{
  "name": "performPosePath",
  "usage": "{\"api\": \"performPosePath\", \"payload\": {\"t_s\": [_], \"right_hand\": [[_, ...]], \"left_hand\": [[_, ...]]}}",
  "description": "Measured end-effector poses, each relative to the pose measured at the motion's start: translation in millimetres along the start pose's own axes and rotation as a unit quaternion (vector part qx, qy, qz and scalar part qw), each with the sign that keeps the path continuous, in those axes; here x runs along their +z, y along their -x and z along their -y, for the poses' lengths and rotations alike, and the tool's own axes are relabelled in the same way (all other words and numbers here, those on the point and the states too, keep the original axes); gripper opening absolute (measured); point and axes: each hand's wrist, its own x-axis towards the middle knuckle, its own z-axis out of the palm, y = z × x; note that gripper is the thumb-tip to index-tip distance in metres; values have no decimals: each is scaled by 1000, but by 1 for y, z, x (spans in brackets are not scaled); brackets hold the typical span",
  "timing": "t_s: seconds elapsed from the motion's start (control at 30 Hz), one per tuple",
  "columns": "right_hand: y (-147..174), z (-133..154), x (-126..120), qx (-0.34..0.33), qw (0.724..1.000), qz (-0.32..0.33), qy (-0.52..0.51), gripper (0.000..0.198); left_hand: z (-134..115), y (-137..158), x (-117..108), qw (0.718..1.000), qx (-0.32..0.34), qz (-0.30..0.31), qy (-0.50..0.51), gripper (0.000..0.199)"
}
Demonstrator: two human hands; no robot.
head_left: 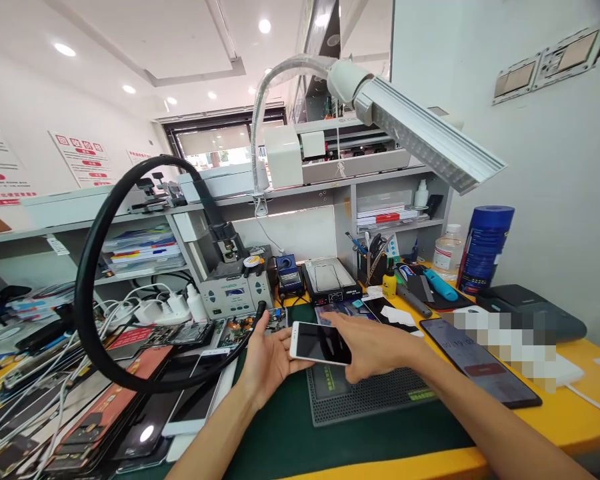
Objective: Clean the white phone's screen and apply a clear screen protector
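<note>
A white-framed smartphone (321, 343) with a dark screen is held above the work mat, its screen facing up toward me. My right hand (377, 343) grips its right end, fingers over the far edge and thumb side near the close edge. At the other end, my left hand (270, 363) supports the phone with its fingers under the left edge, palm turned up and thumb raised apart. Beneath the hands lies a grey perforated repair mat (365, 400) on a dark green mat (280, 433). The phone's back is hidden.
A thick black hose (83, 280) loops up at the left from the soldering station (237, 293). Stacked phones (145, 413) and cables crowd the left. On the right lie a large phone (480, 360) and a black case (530, 310). A lamp (420, 127) hangs overhead.
</note>
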Motion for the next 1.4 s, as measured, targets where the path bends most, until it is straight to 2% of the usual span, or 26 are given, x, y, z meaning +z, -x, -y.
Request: {"api": "performPosePath", "payload": {"t_s": [0.1, 0.23, 0.67, 1.1, 1.27, 1.4], "right_hand": [[10, -7, -8, 33, 999, 35, -8, 103], [21, -14, -10, 69, 995, 67, -9, 102], [19, -12, 4, 31, 996, 82, 16, 94], [19, -13, 9, 17, 995, 92, 42, 88], [18, -14, 10, -4, 996, 82, 45, 97], [21, -13, 4, 7, 996, 83, 29, 106]], "left_hand": [[-6, -2, -4, 996, 30, -64, -48, 59], [-6, -6, -10, 993, 17, -77, -87, 54], [7, -12, -10, 957, 32, -113, -264, 52], [12, -17, -15, 944, 61, -113, -303, 54], [13, -20, -19, 945, 59, -107, -304, 58], [14, -22, -20, 945, 61, -100, -306, 60]]}}
